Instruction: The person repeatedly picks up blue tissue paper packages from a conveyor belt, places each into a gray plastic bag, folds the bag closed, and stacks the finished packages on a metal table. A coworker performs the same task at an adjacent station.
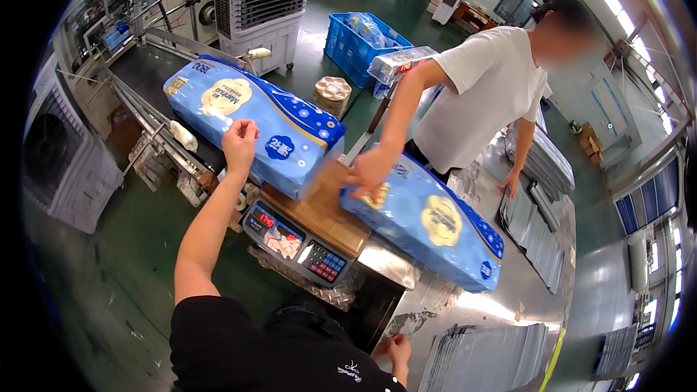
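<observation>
A long blue plastic-wrapped pack of paper tissue (210, 120) lies across the end of the conveyor, its near end reaching over the scale. My left hand (241, 147) is over this pack with curled fingers and nothing visible in them. A second, similar blue pack (443, 229) rests partly on the metal table, beside the brown pan (319, 210) of the digital scale (294, 247). A co-worker's hand (372, 174), blurred, touches that pack's near-left end. Low by the table's edge, my right hand (398, 352) has its fingers curled in, with nothing seen in it.
Grey plastic bags (483, 356) are stacked at the table's near side, and more (534, 236) lie by the co-worker's other hand. Across from me stands the co-worker (479, 94). A blue crate (363, 47), a roll of tape (332, 94) and an air cooler (265, 11) are beyond the conveyor (156, 65).
</observation>
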{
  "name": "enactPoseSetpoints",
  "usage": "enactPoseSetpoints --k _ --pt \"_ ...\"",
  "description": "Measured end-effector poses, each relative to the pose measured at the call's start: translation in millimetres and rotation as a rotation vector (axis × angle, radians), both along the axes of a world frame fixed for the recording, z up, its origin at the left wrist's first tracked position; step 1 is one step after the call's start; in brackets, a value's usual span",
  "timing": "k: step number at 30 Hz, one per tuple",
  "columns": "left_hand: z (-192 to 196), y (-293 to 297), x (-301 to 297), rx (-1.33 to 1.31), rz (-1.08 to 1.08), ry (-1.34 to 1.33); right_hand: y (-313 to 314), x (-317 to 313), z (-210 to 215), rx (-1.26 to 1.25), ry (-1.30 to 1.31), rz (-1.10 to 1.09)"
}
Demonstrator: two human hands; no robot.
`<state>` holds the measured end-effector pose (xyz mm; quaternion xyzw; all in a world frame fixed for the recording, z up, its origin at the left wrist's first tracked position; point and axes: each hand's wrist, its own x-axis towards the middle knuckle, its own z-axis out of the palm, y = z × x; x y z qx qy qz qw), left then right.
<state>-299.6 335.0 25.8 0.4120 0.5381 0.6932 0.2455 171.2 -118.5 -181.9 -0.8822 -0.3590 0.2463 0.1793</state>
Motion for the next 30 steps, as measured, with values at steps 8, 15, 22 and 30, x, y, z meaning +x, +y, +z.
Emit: enactPoseSetpoints --k 8,15,22,30 --pt "0 45 -30 -0.032 0.283 0.418 2 -2 10 -0.031 0.019 -0.027" --pt "-4 98 -110 -0.207 0.630 1.068 3 -6 10 -0.001 0.060 -0.073" --pt "11 85 -85 -0.683 0.228 1.106 8 2 20 -0.028 0.147 0.016" --pt "-29 17 11 -0.472 -0.631 0.637 140 125 172 0.507 -0.160 0.056"
